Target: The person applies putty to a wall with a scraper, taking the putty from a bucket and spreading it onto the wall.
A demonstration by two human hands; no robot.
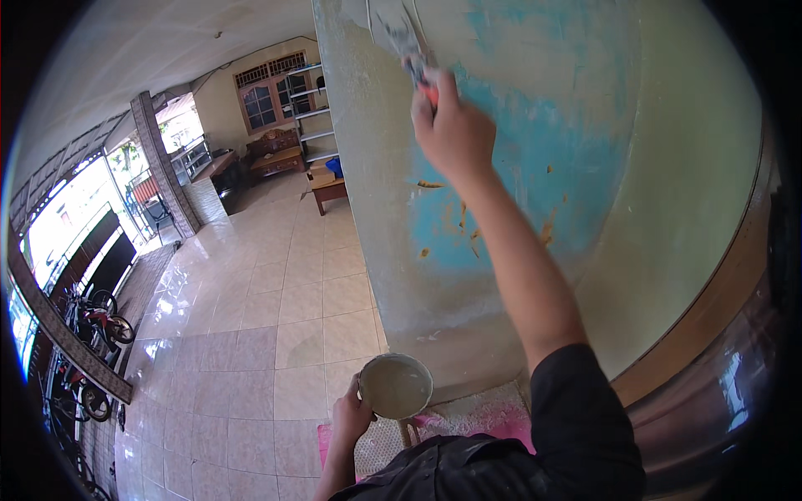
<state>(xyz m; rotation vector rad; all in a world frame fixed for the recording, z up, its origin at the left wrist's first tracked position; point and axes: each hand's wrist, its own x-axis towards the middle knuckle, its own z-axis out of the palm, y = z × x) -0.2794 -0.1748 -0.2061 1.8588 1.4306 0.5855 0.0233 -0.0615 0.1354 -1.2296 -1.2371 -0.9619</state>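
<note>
My right hand (pixel 455 138) grips a putty knife (pixel 401 33) with a red and dark handle, its metal blade at the upper edge of a wall (pixel 526 167). The wall bears patchy turquoise paint, grey-white filler and several brown marks. Low in view, my left hand (pixel 351 417) holds a round container (pixel 394 384) by its rim, with smooth grey-beige paste inside. Beneath it are a perforated surface (pixel 376 452) and pink material (pixel 514 422), partly hidden by my body.
A tiled floor (pixel 251 317) stretches left. Behind are a carved wooden bench (pixel 276 163), a low table (pixel 328 189), shelves (pixel 309 113) and a pillar (pixel 163 167). Motorcycles (pixel 92 334) stand at far left beside a post. A curved brown edge (pixel 702 309) borders the wall at right.
</note>
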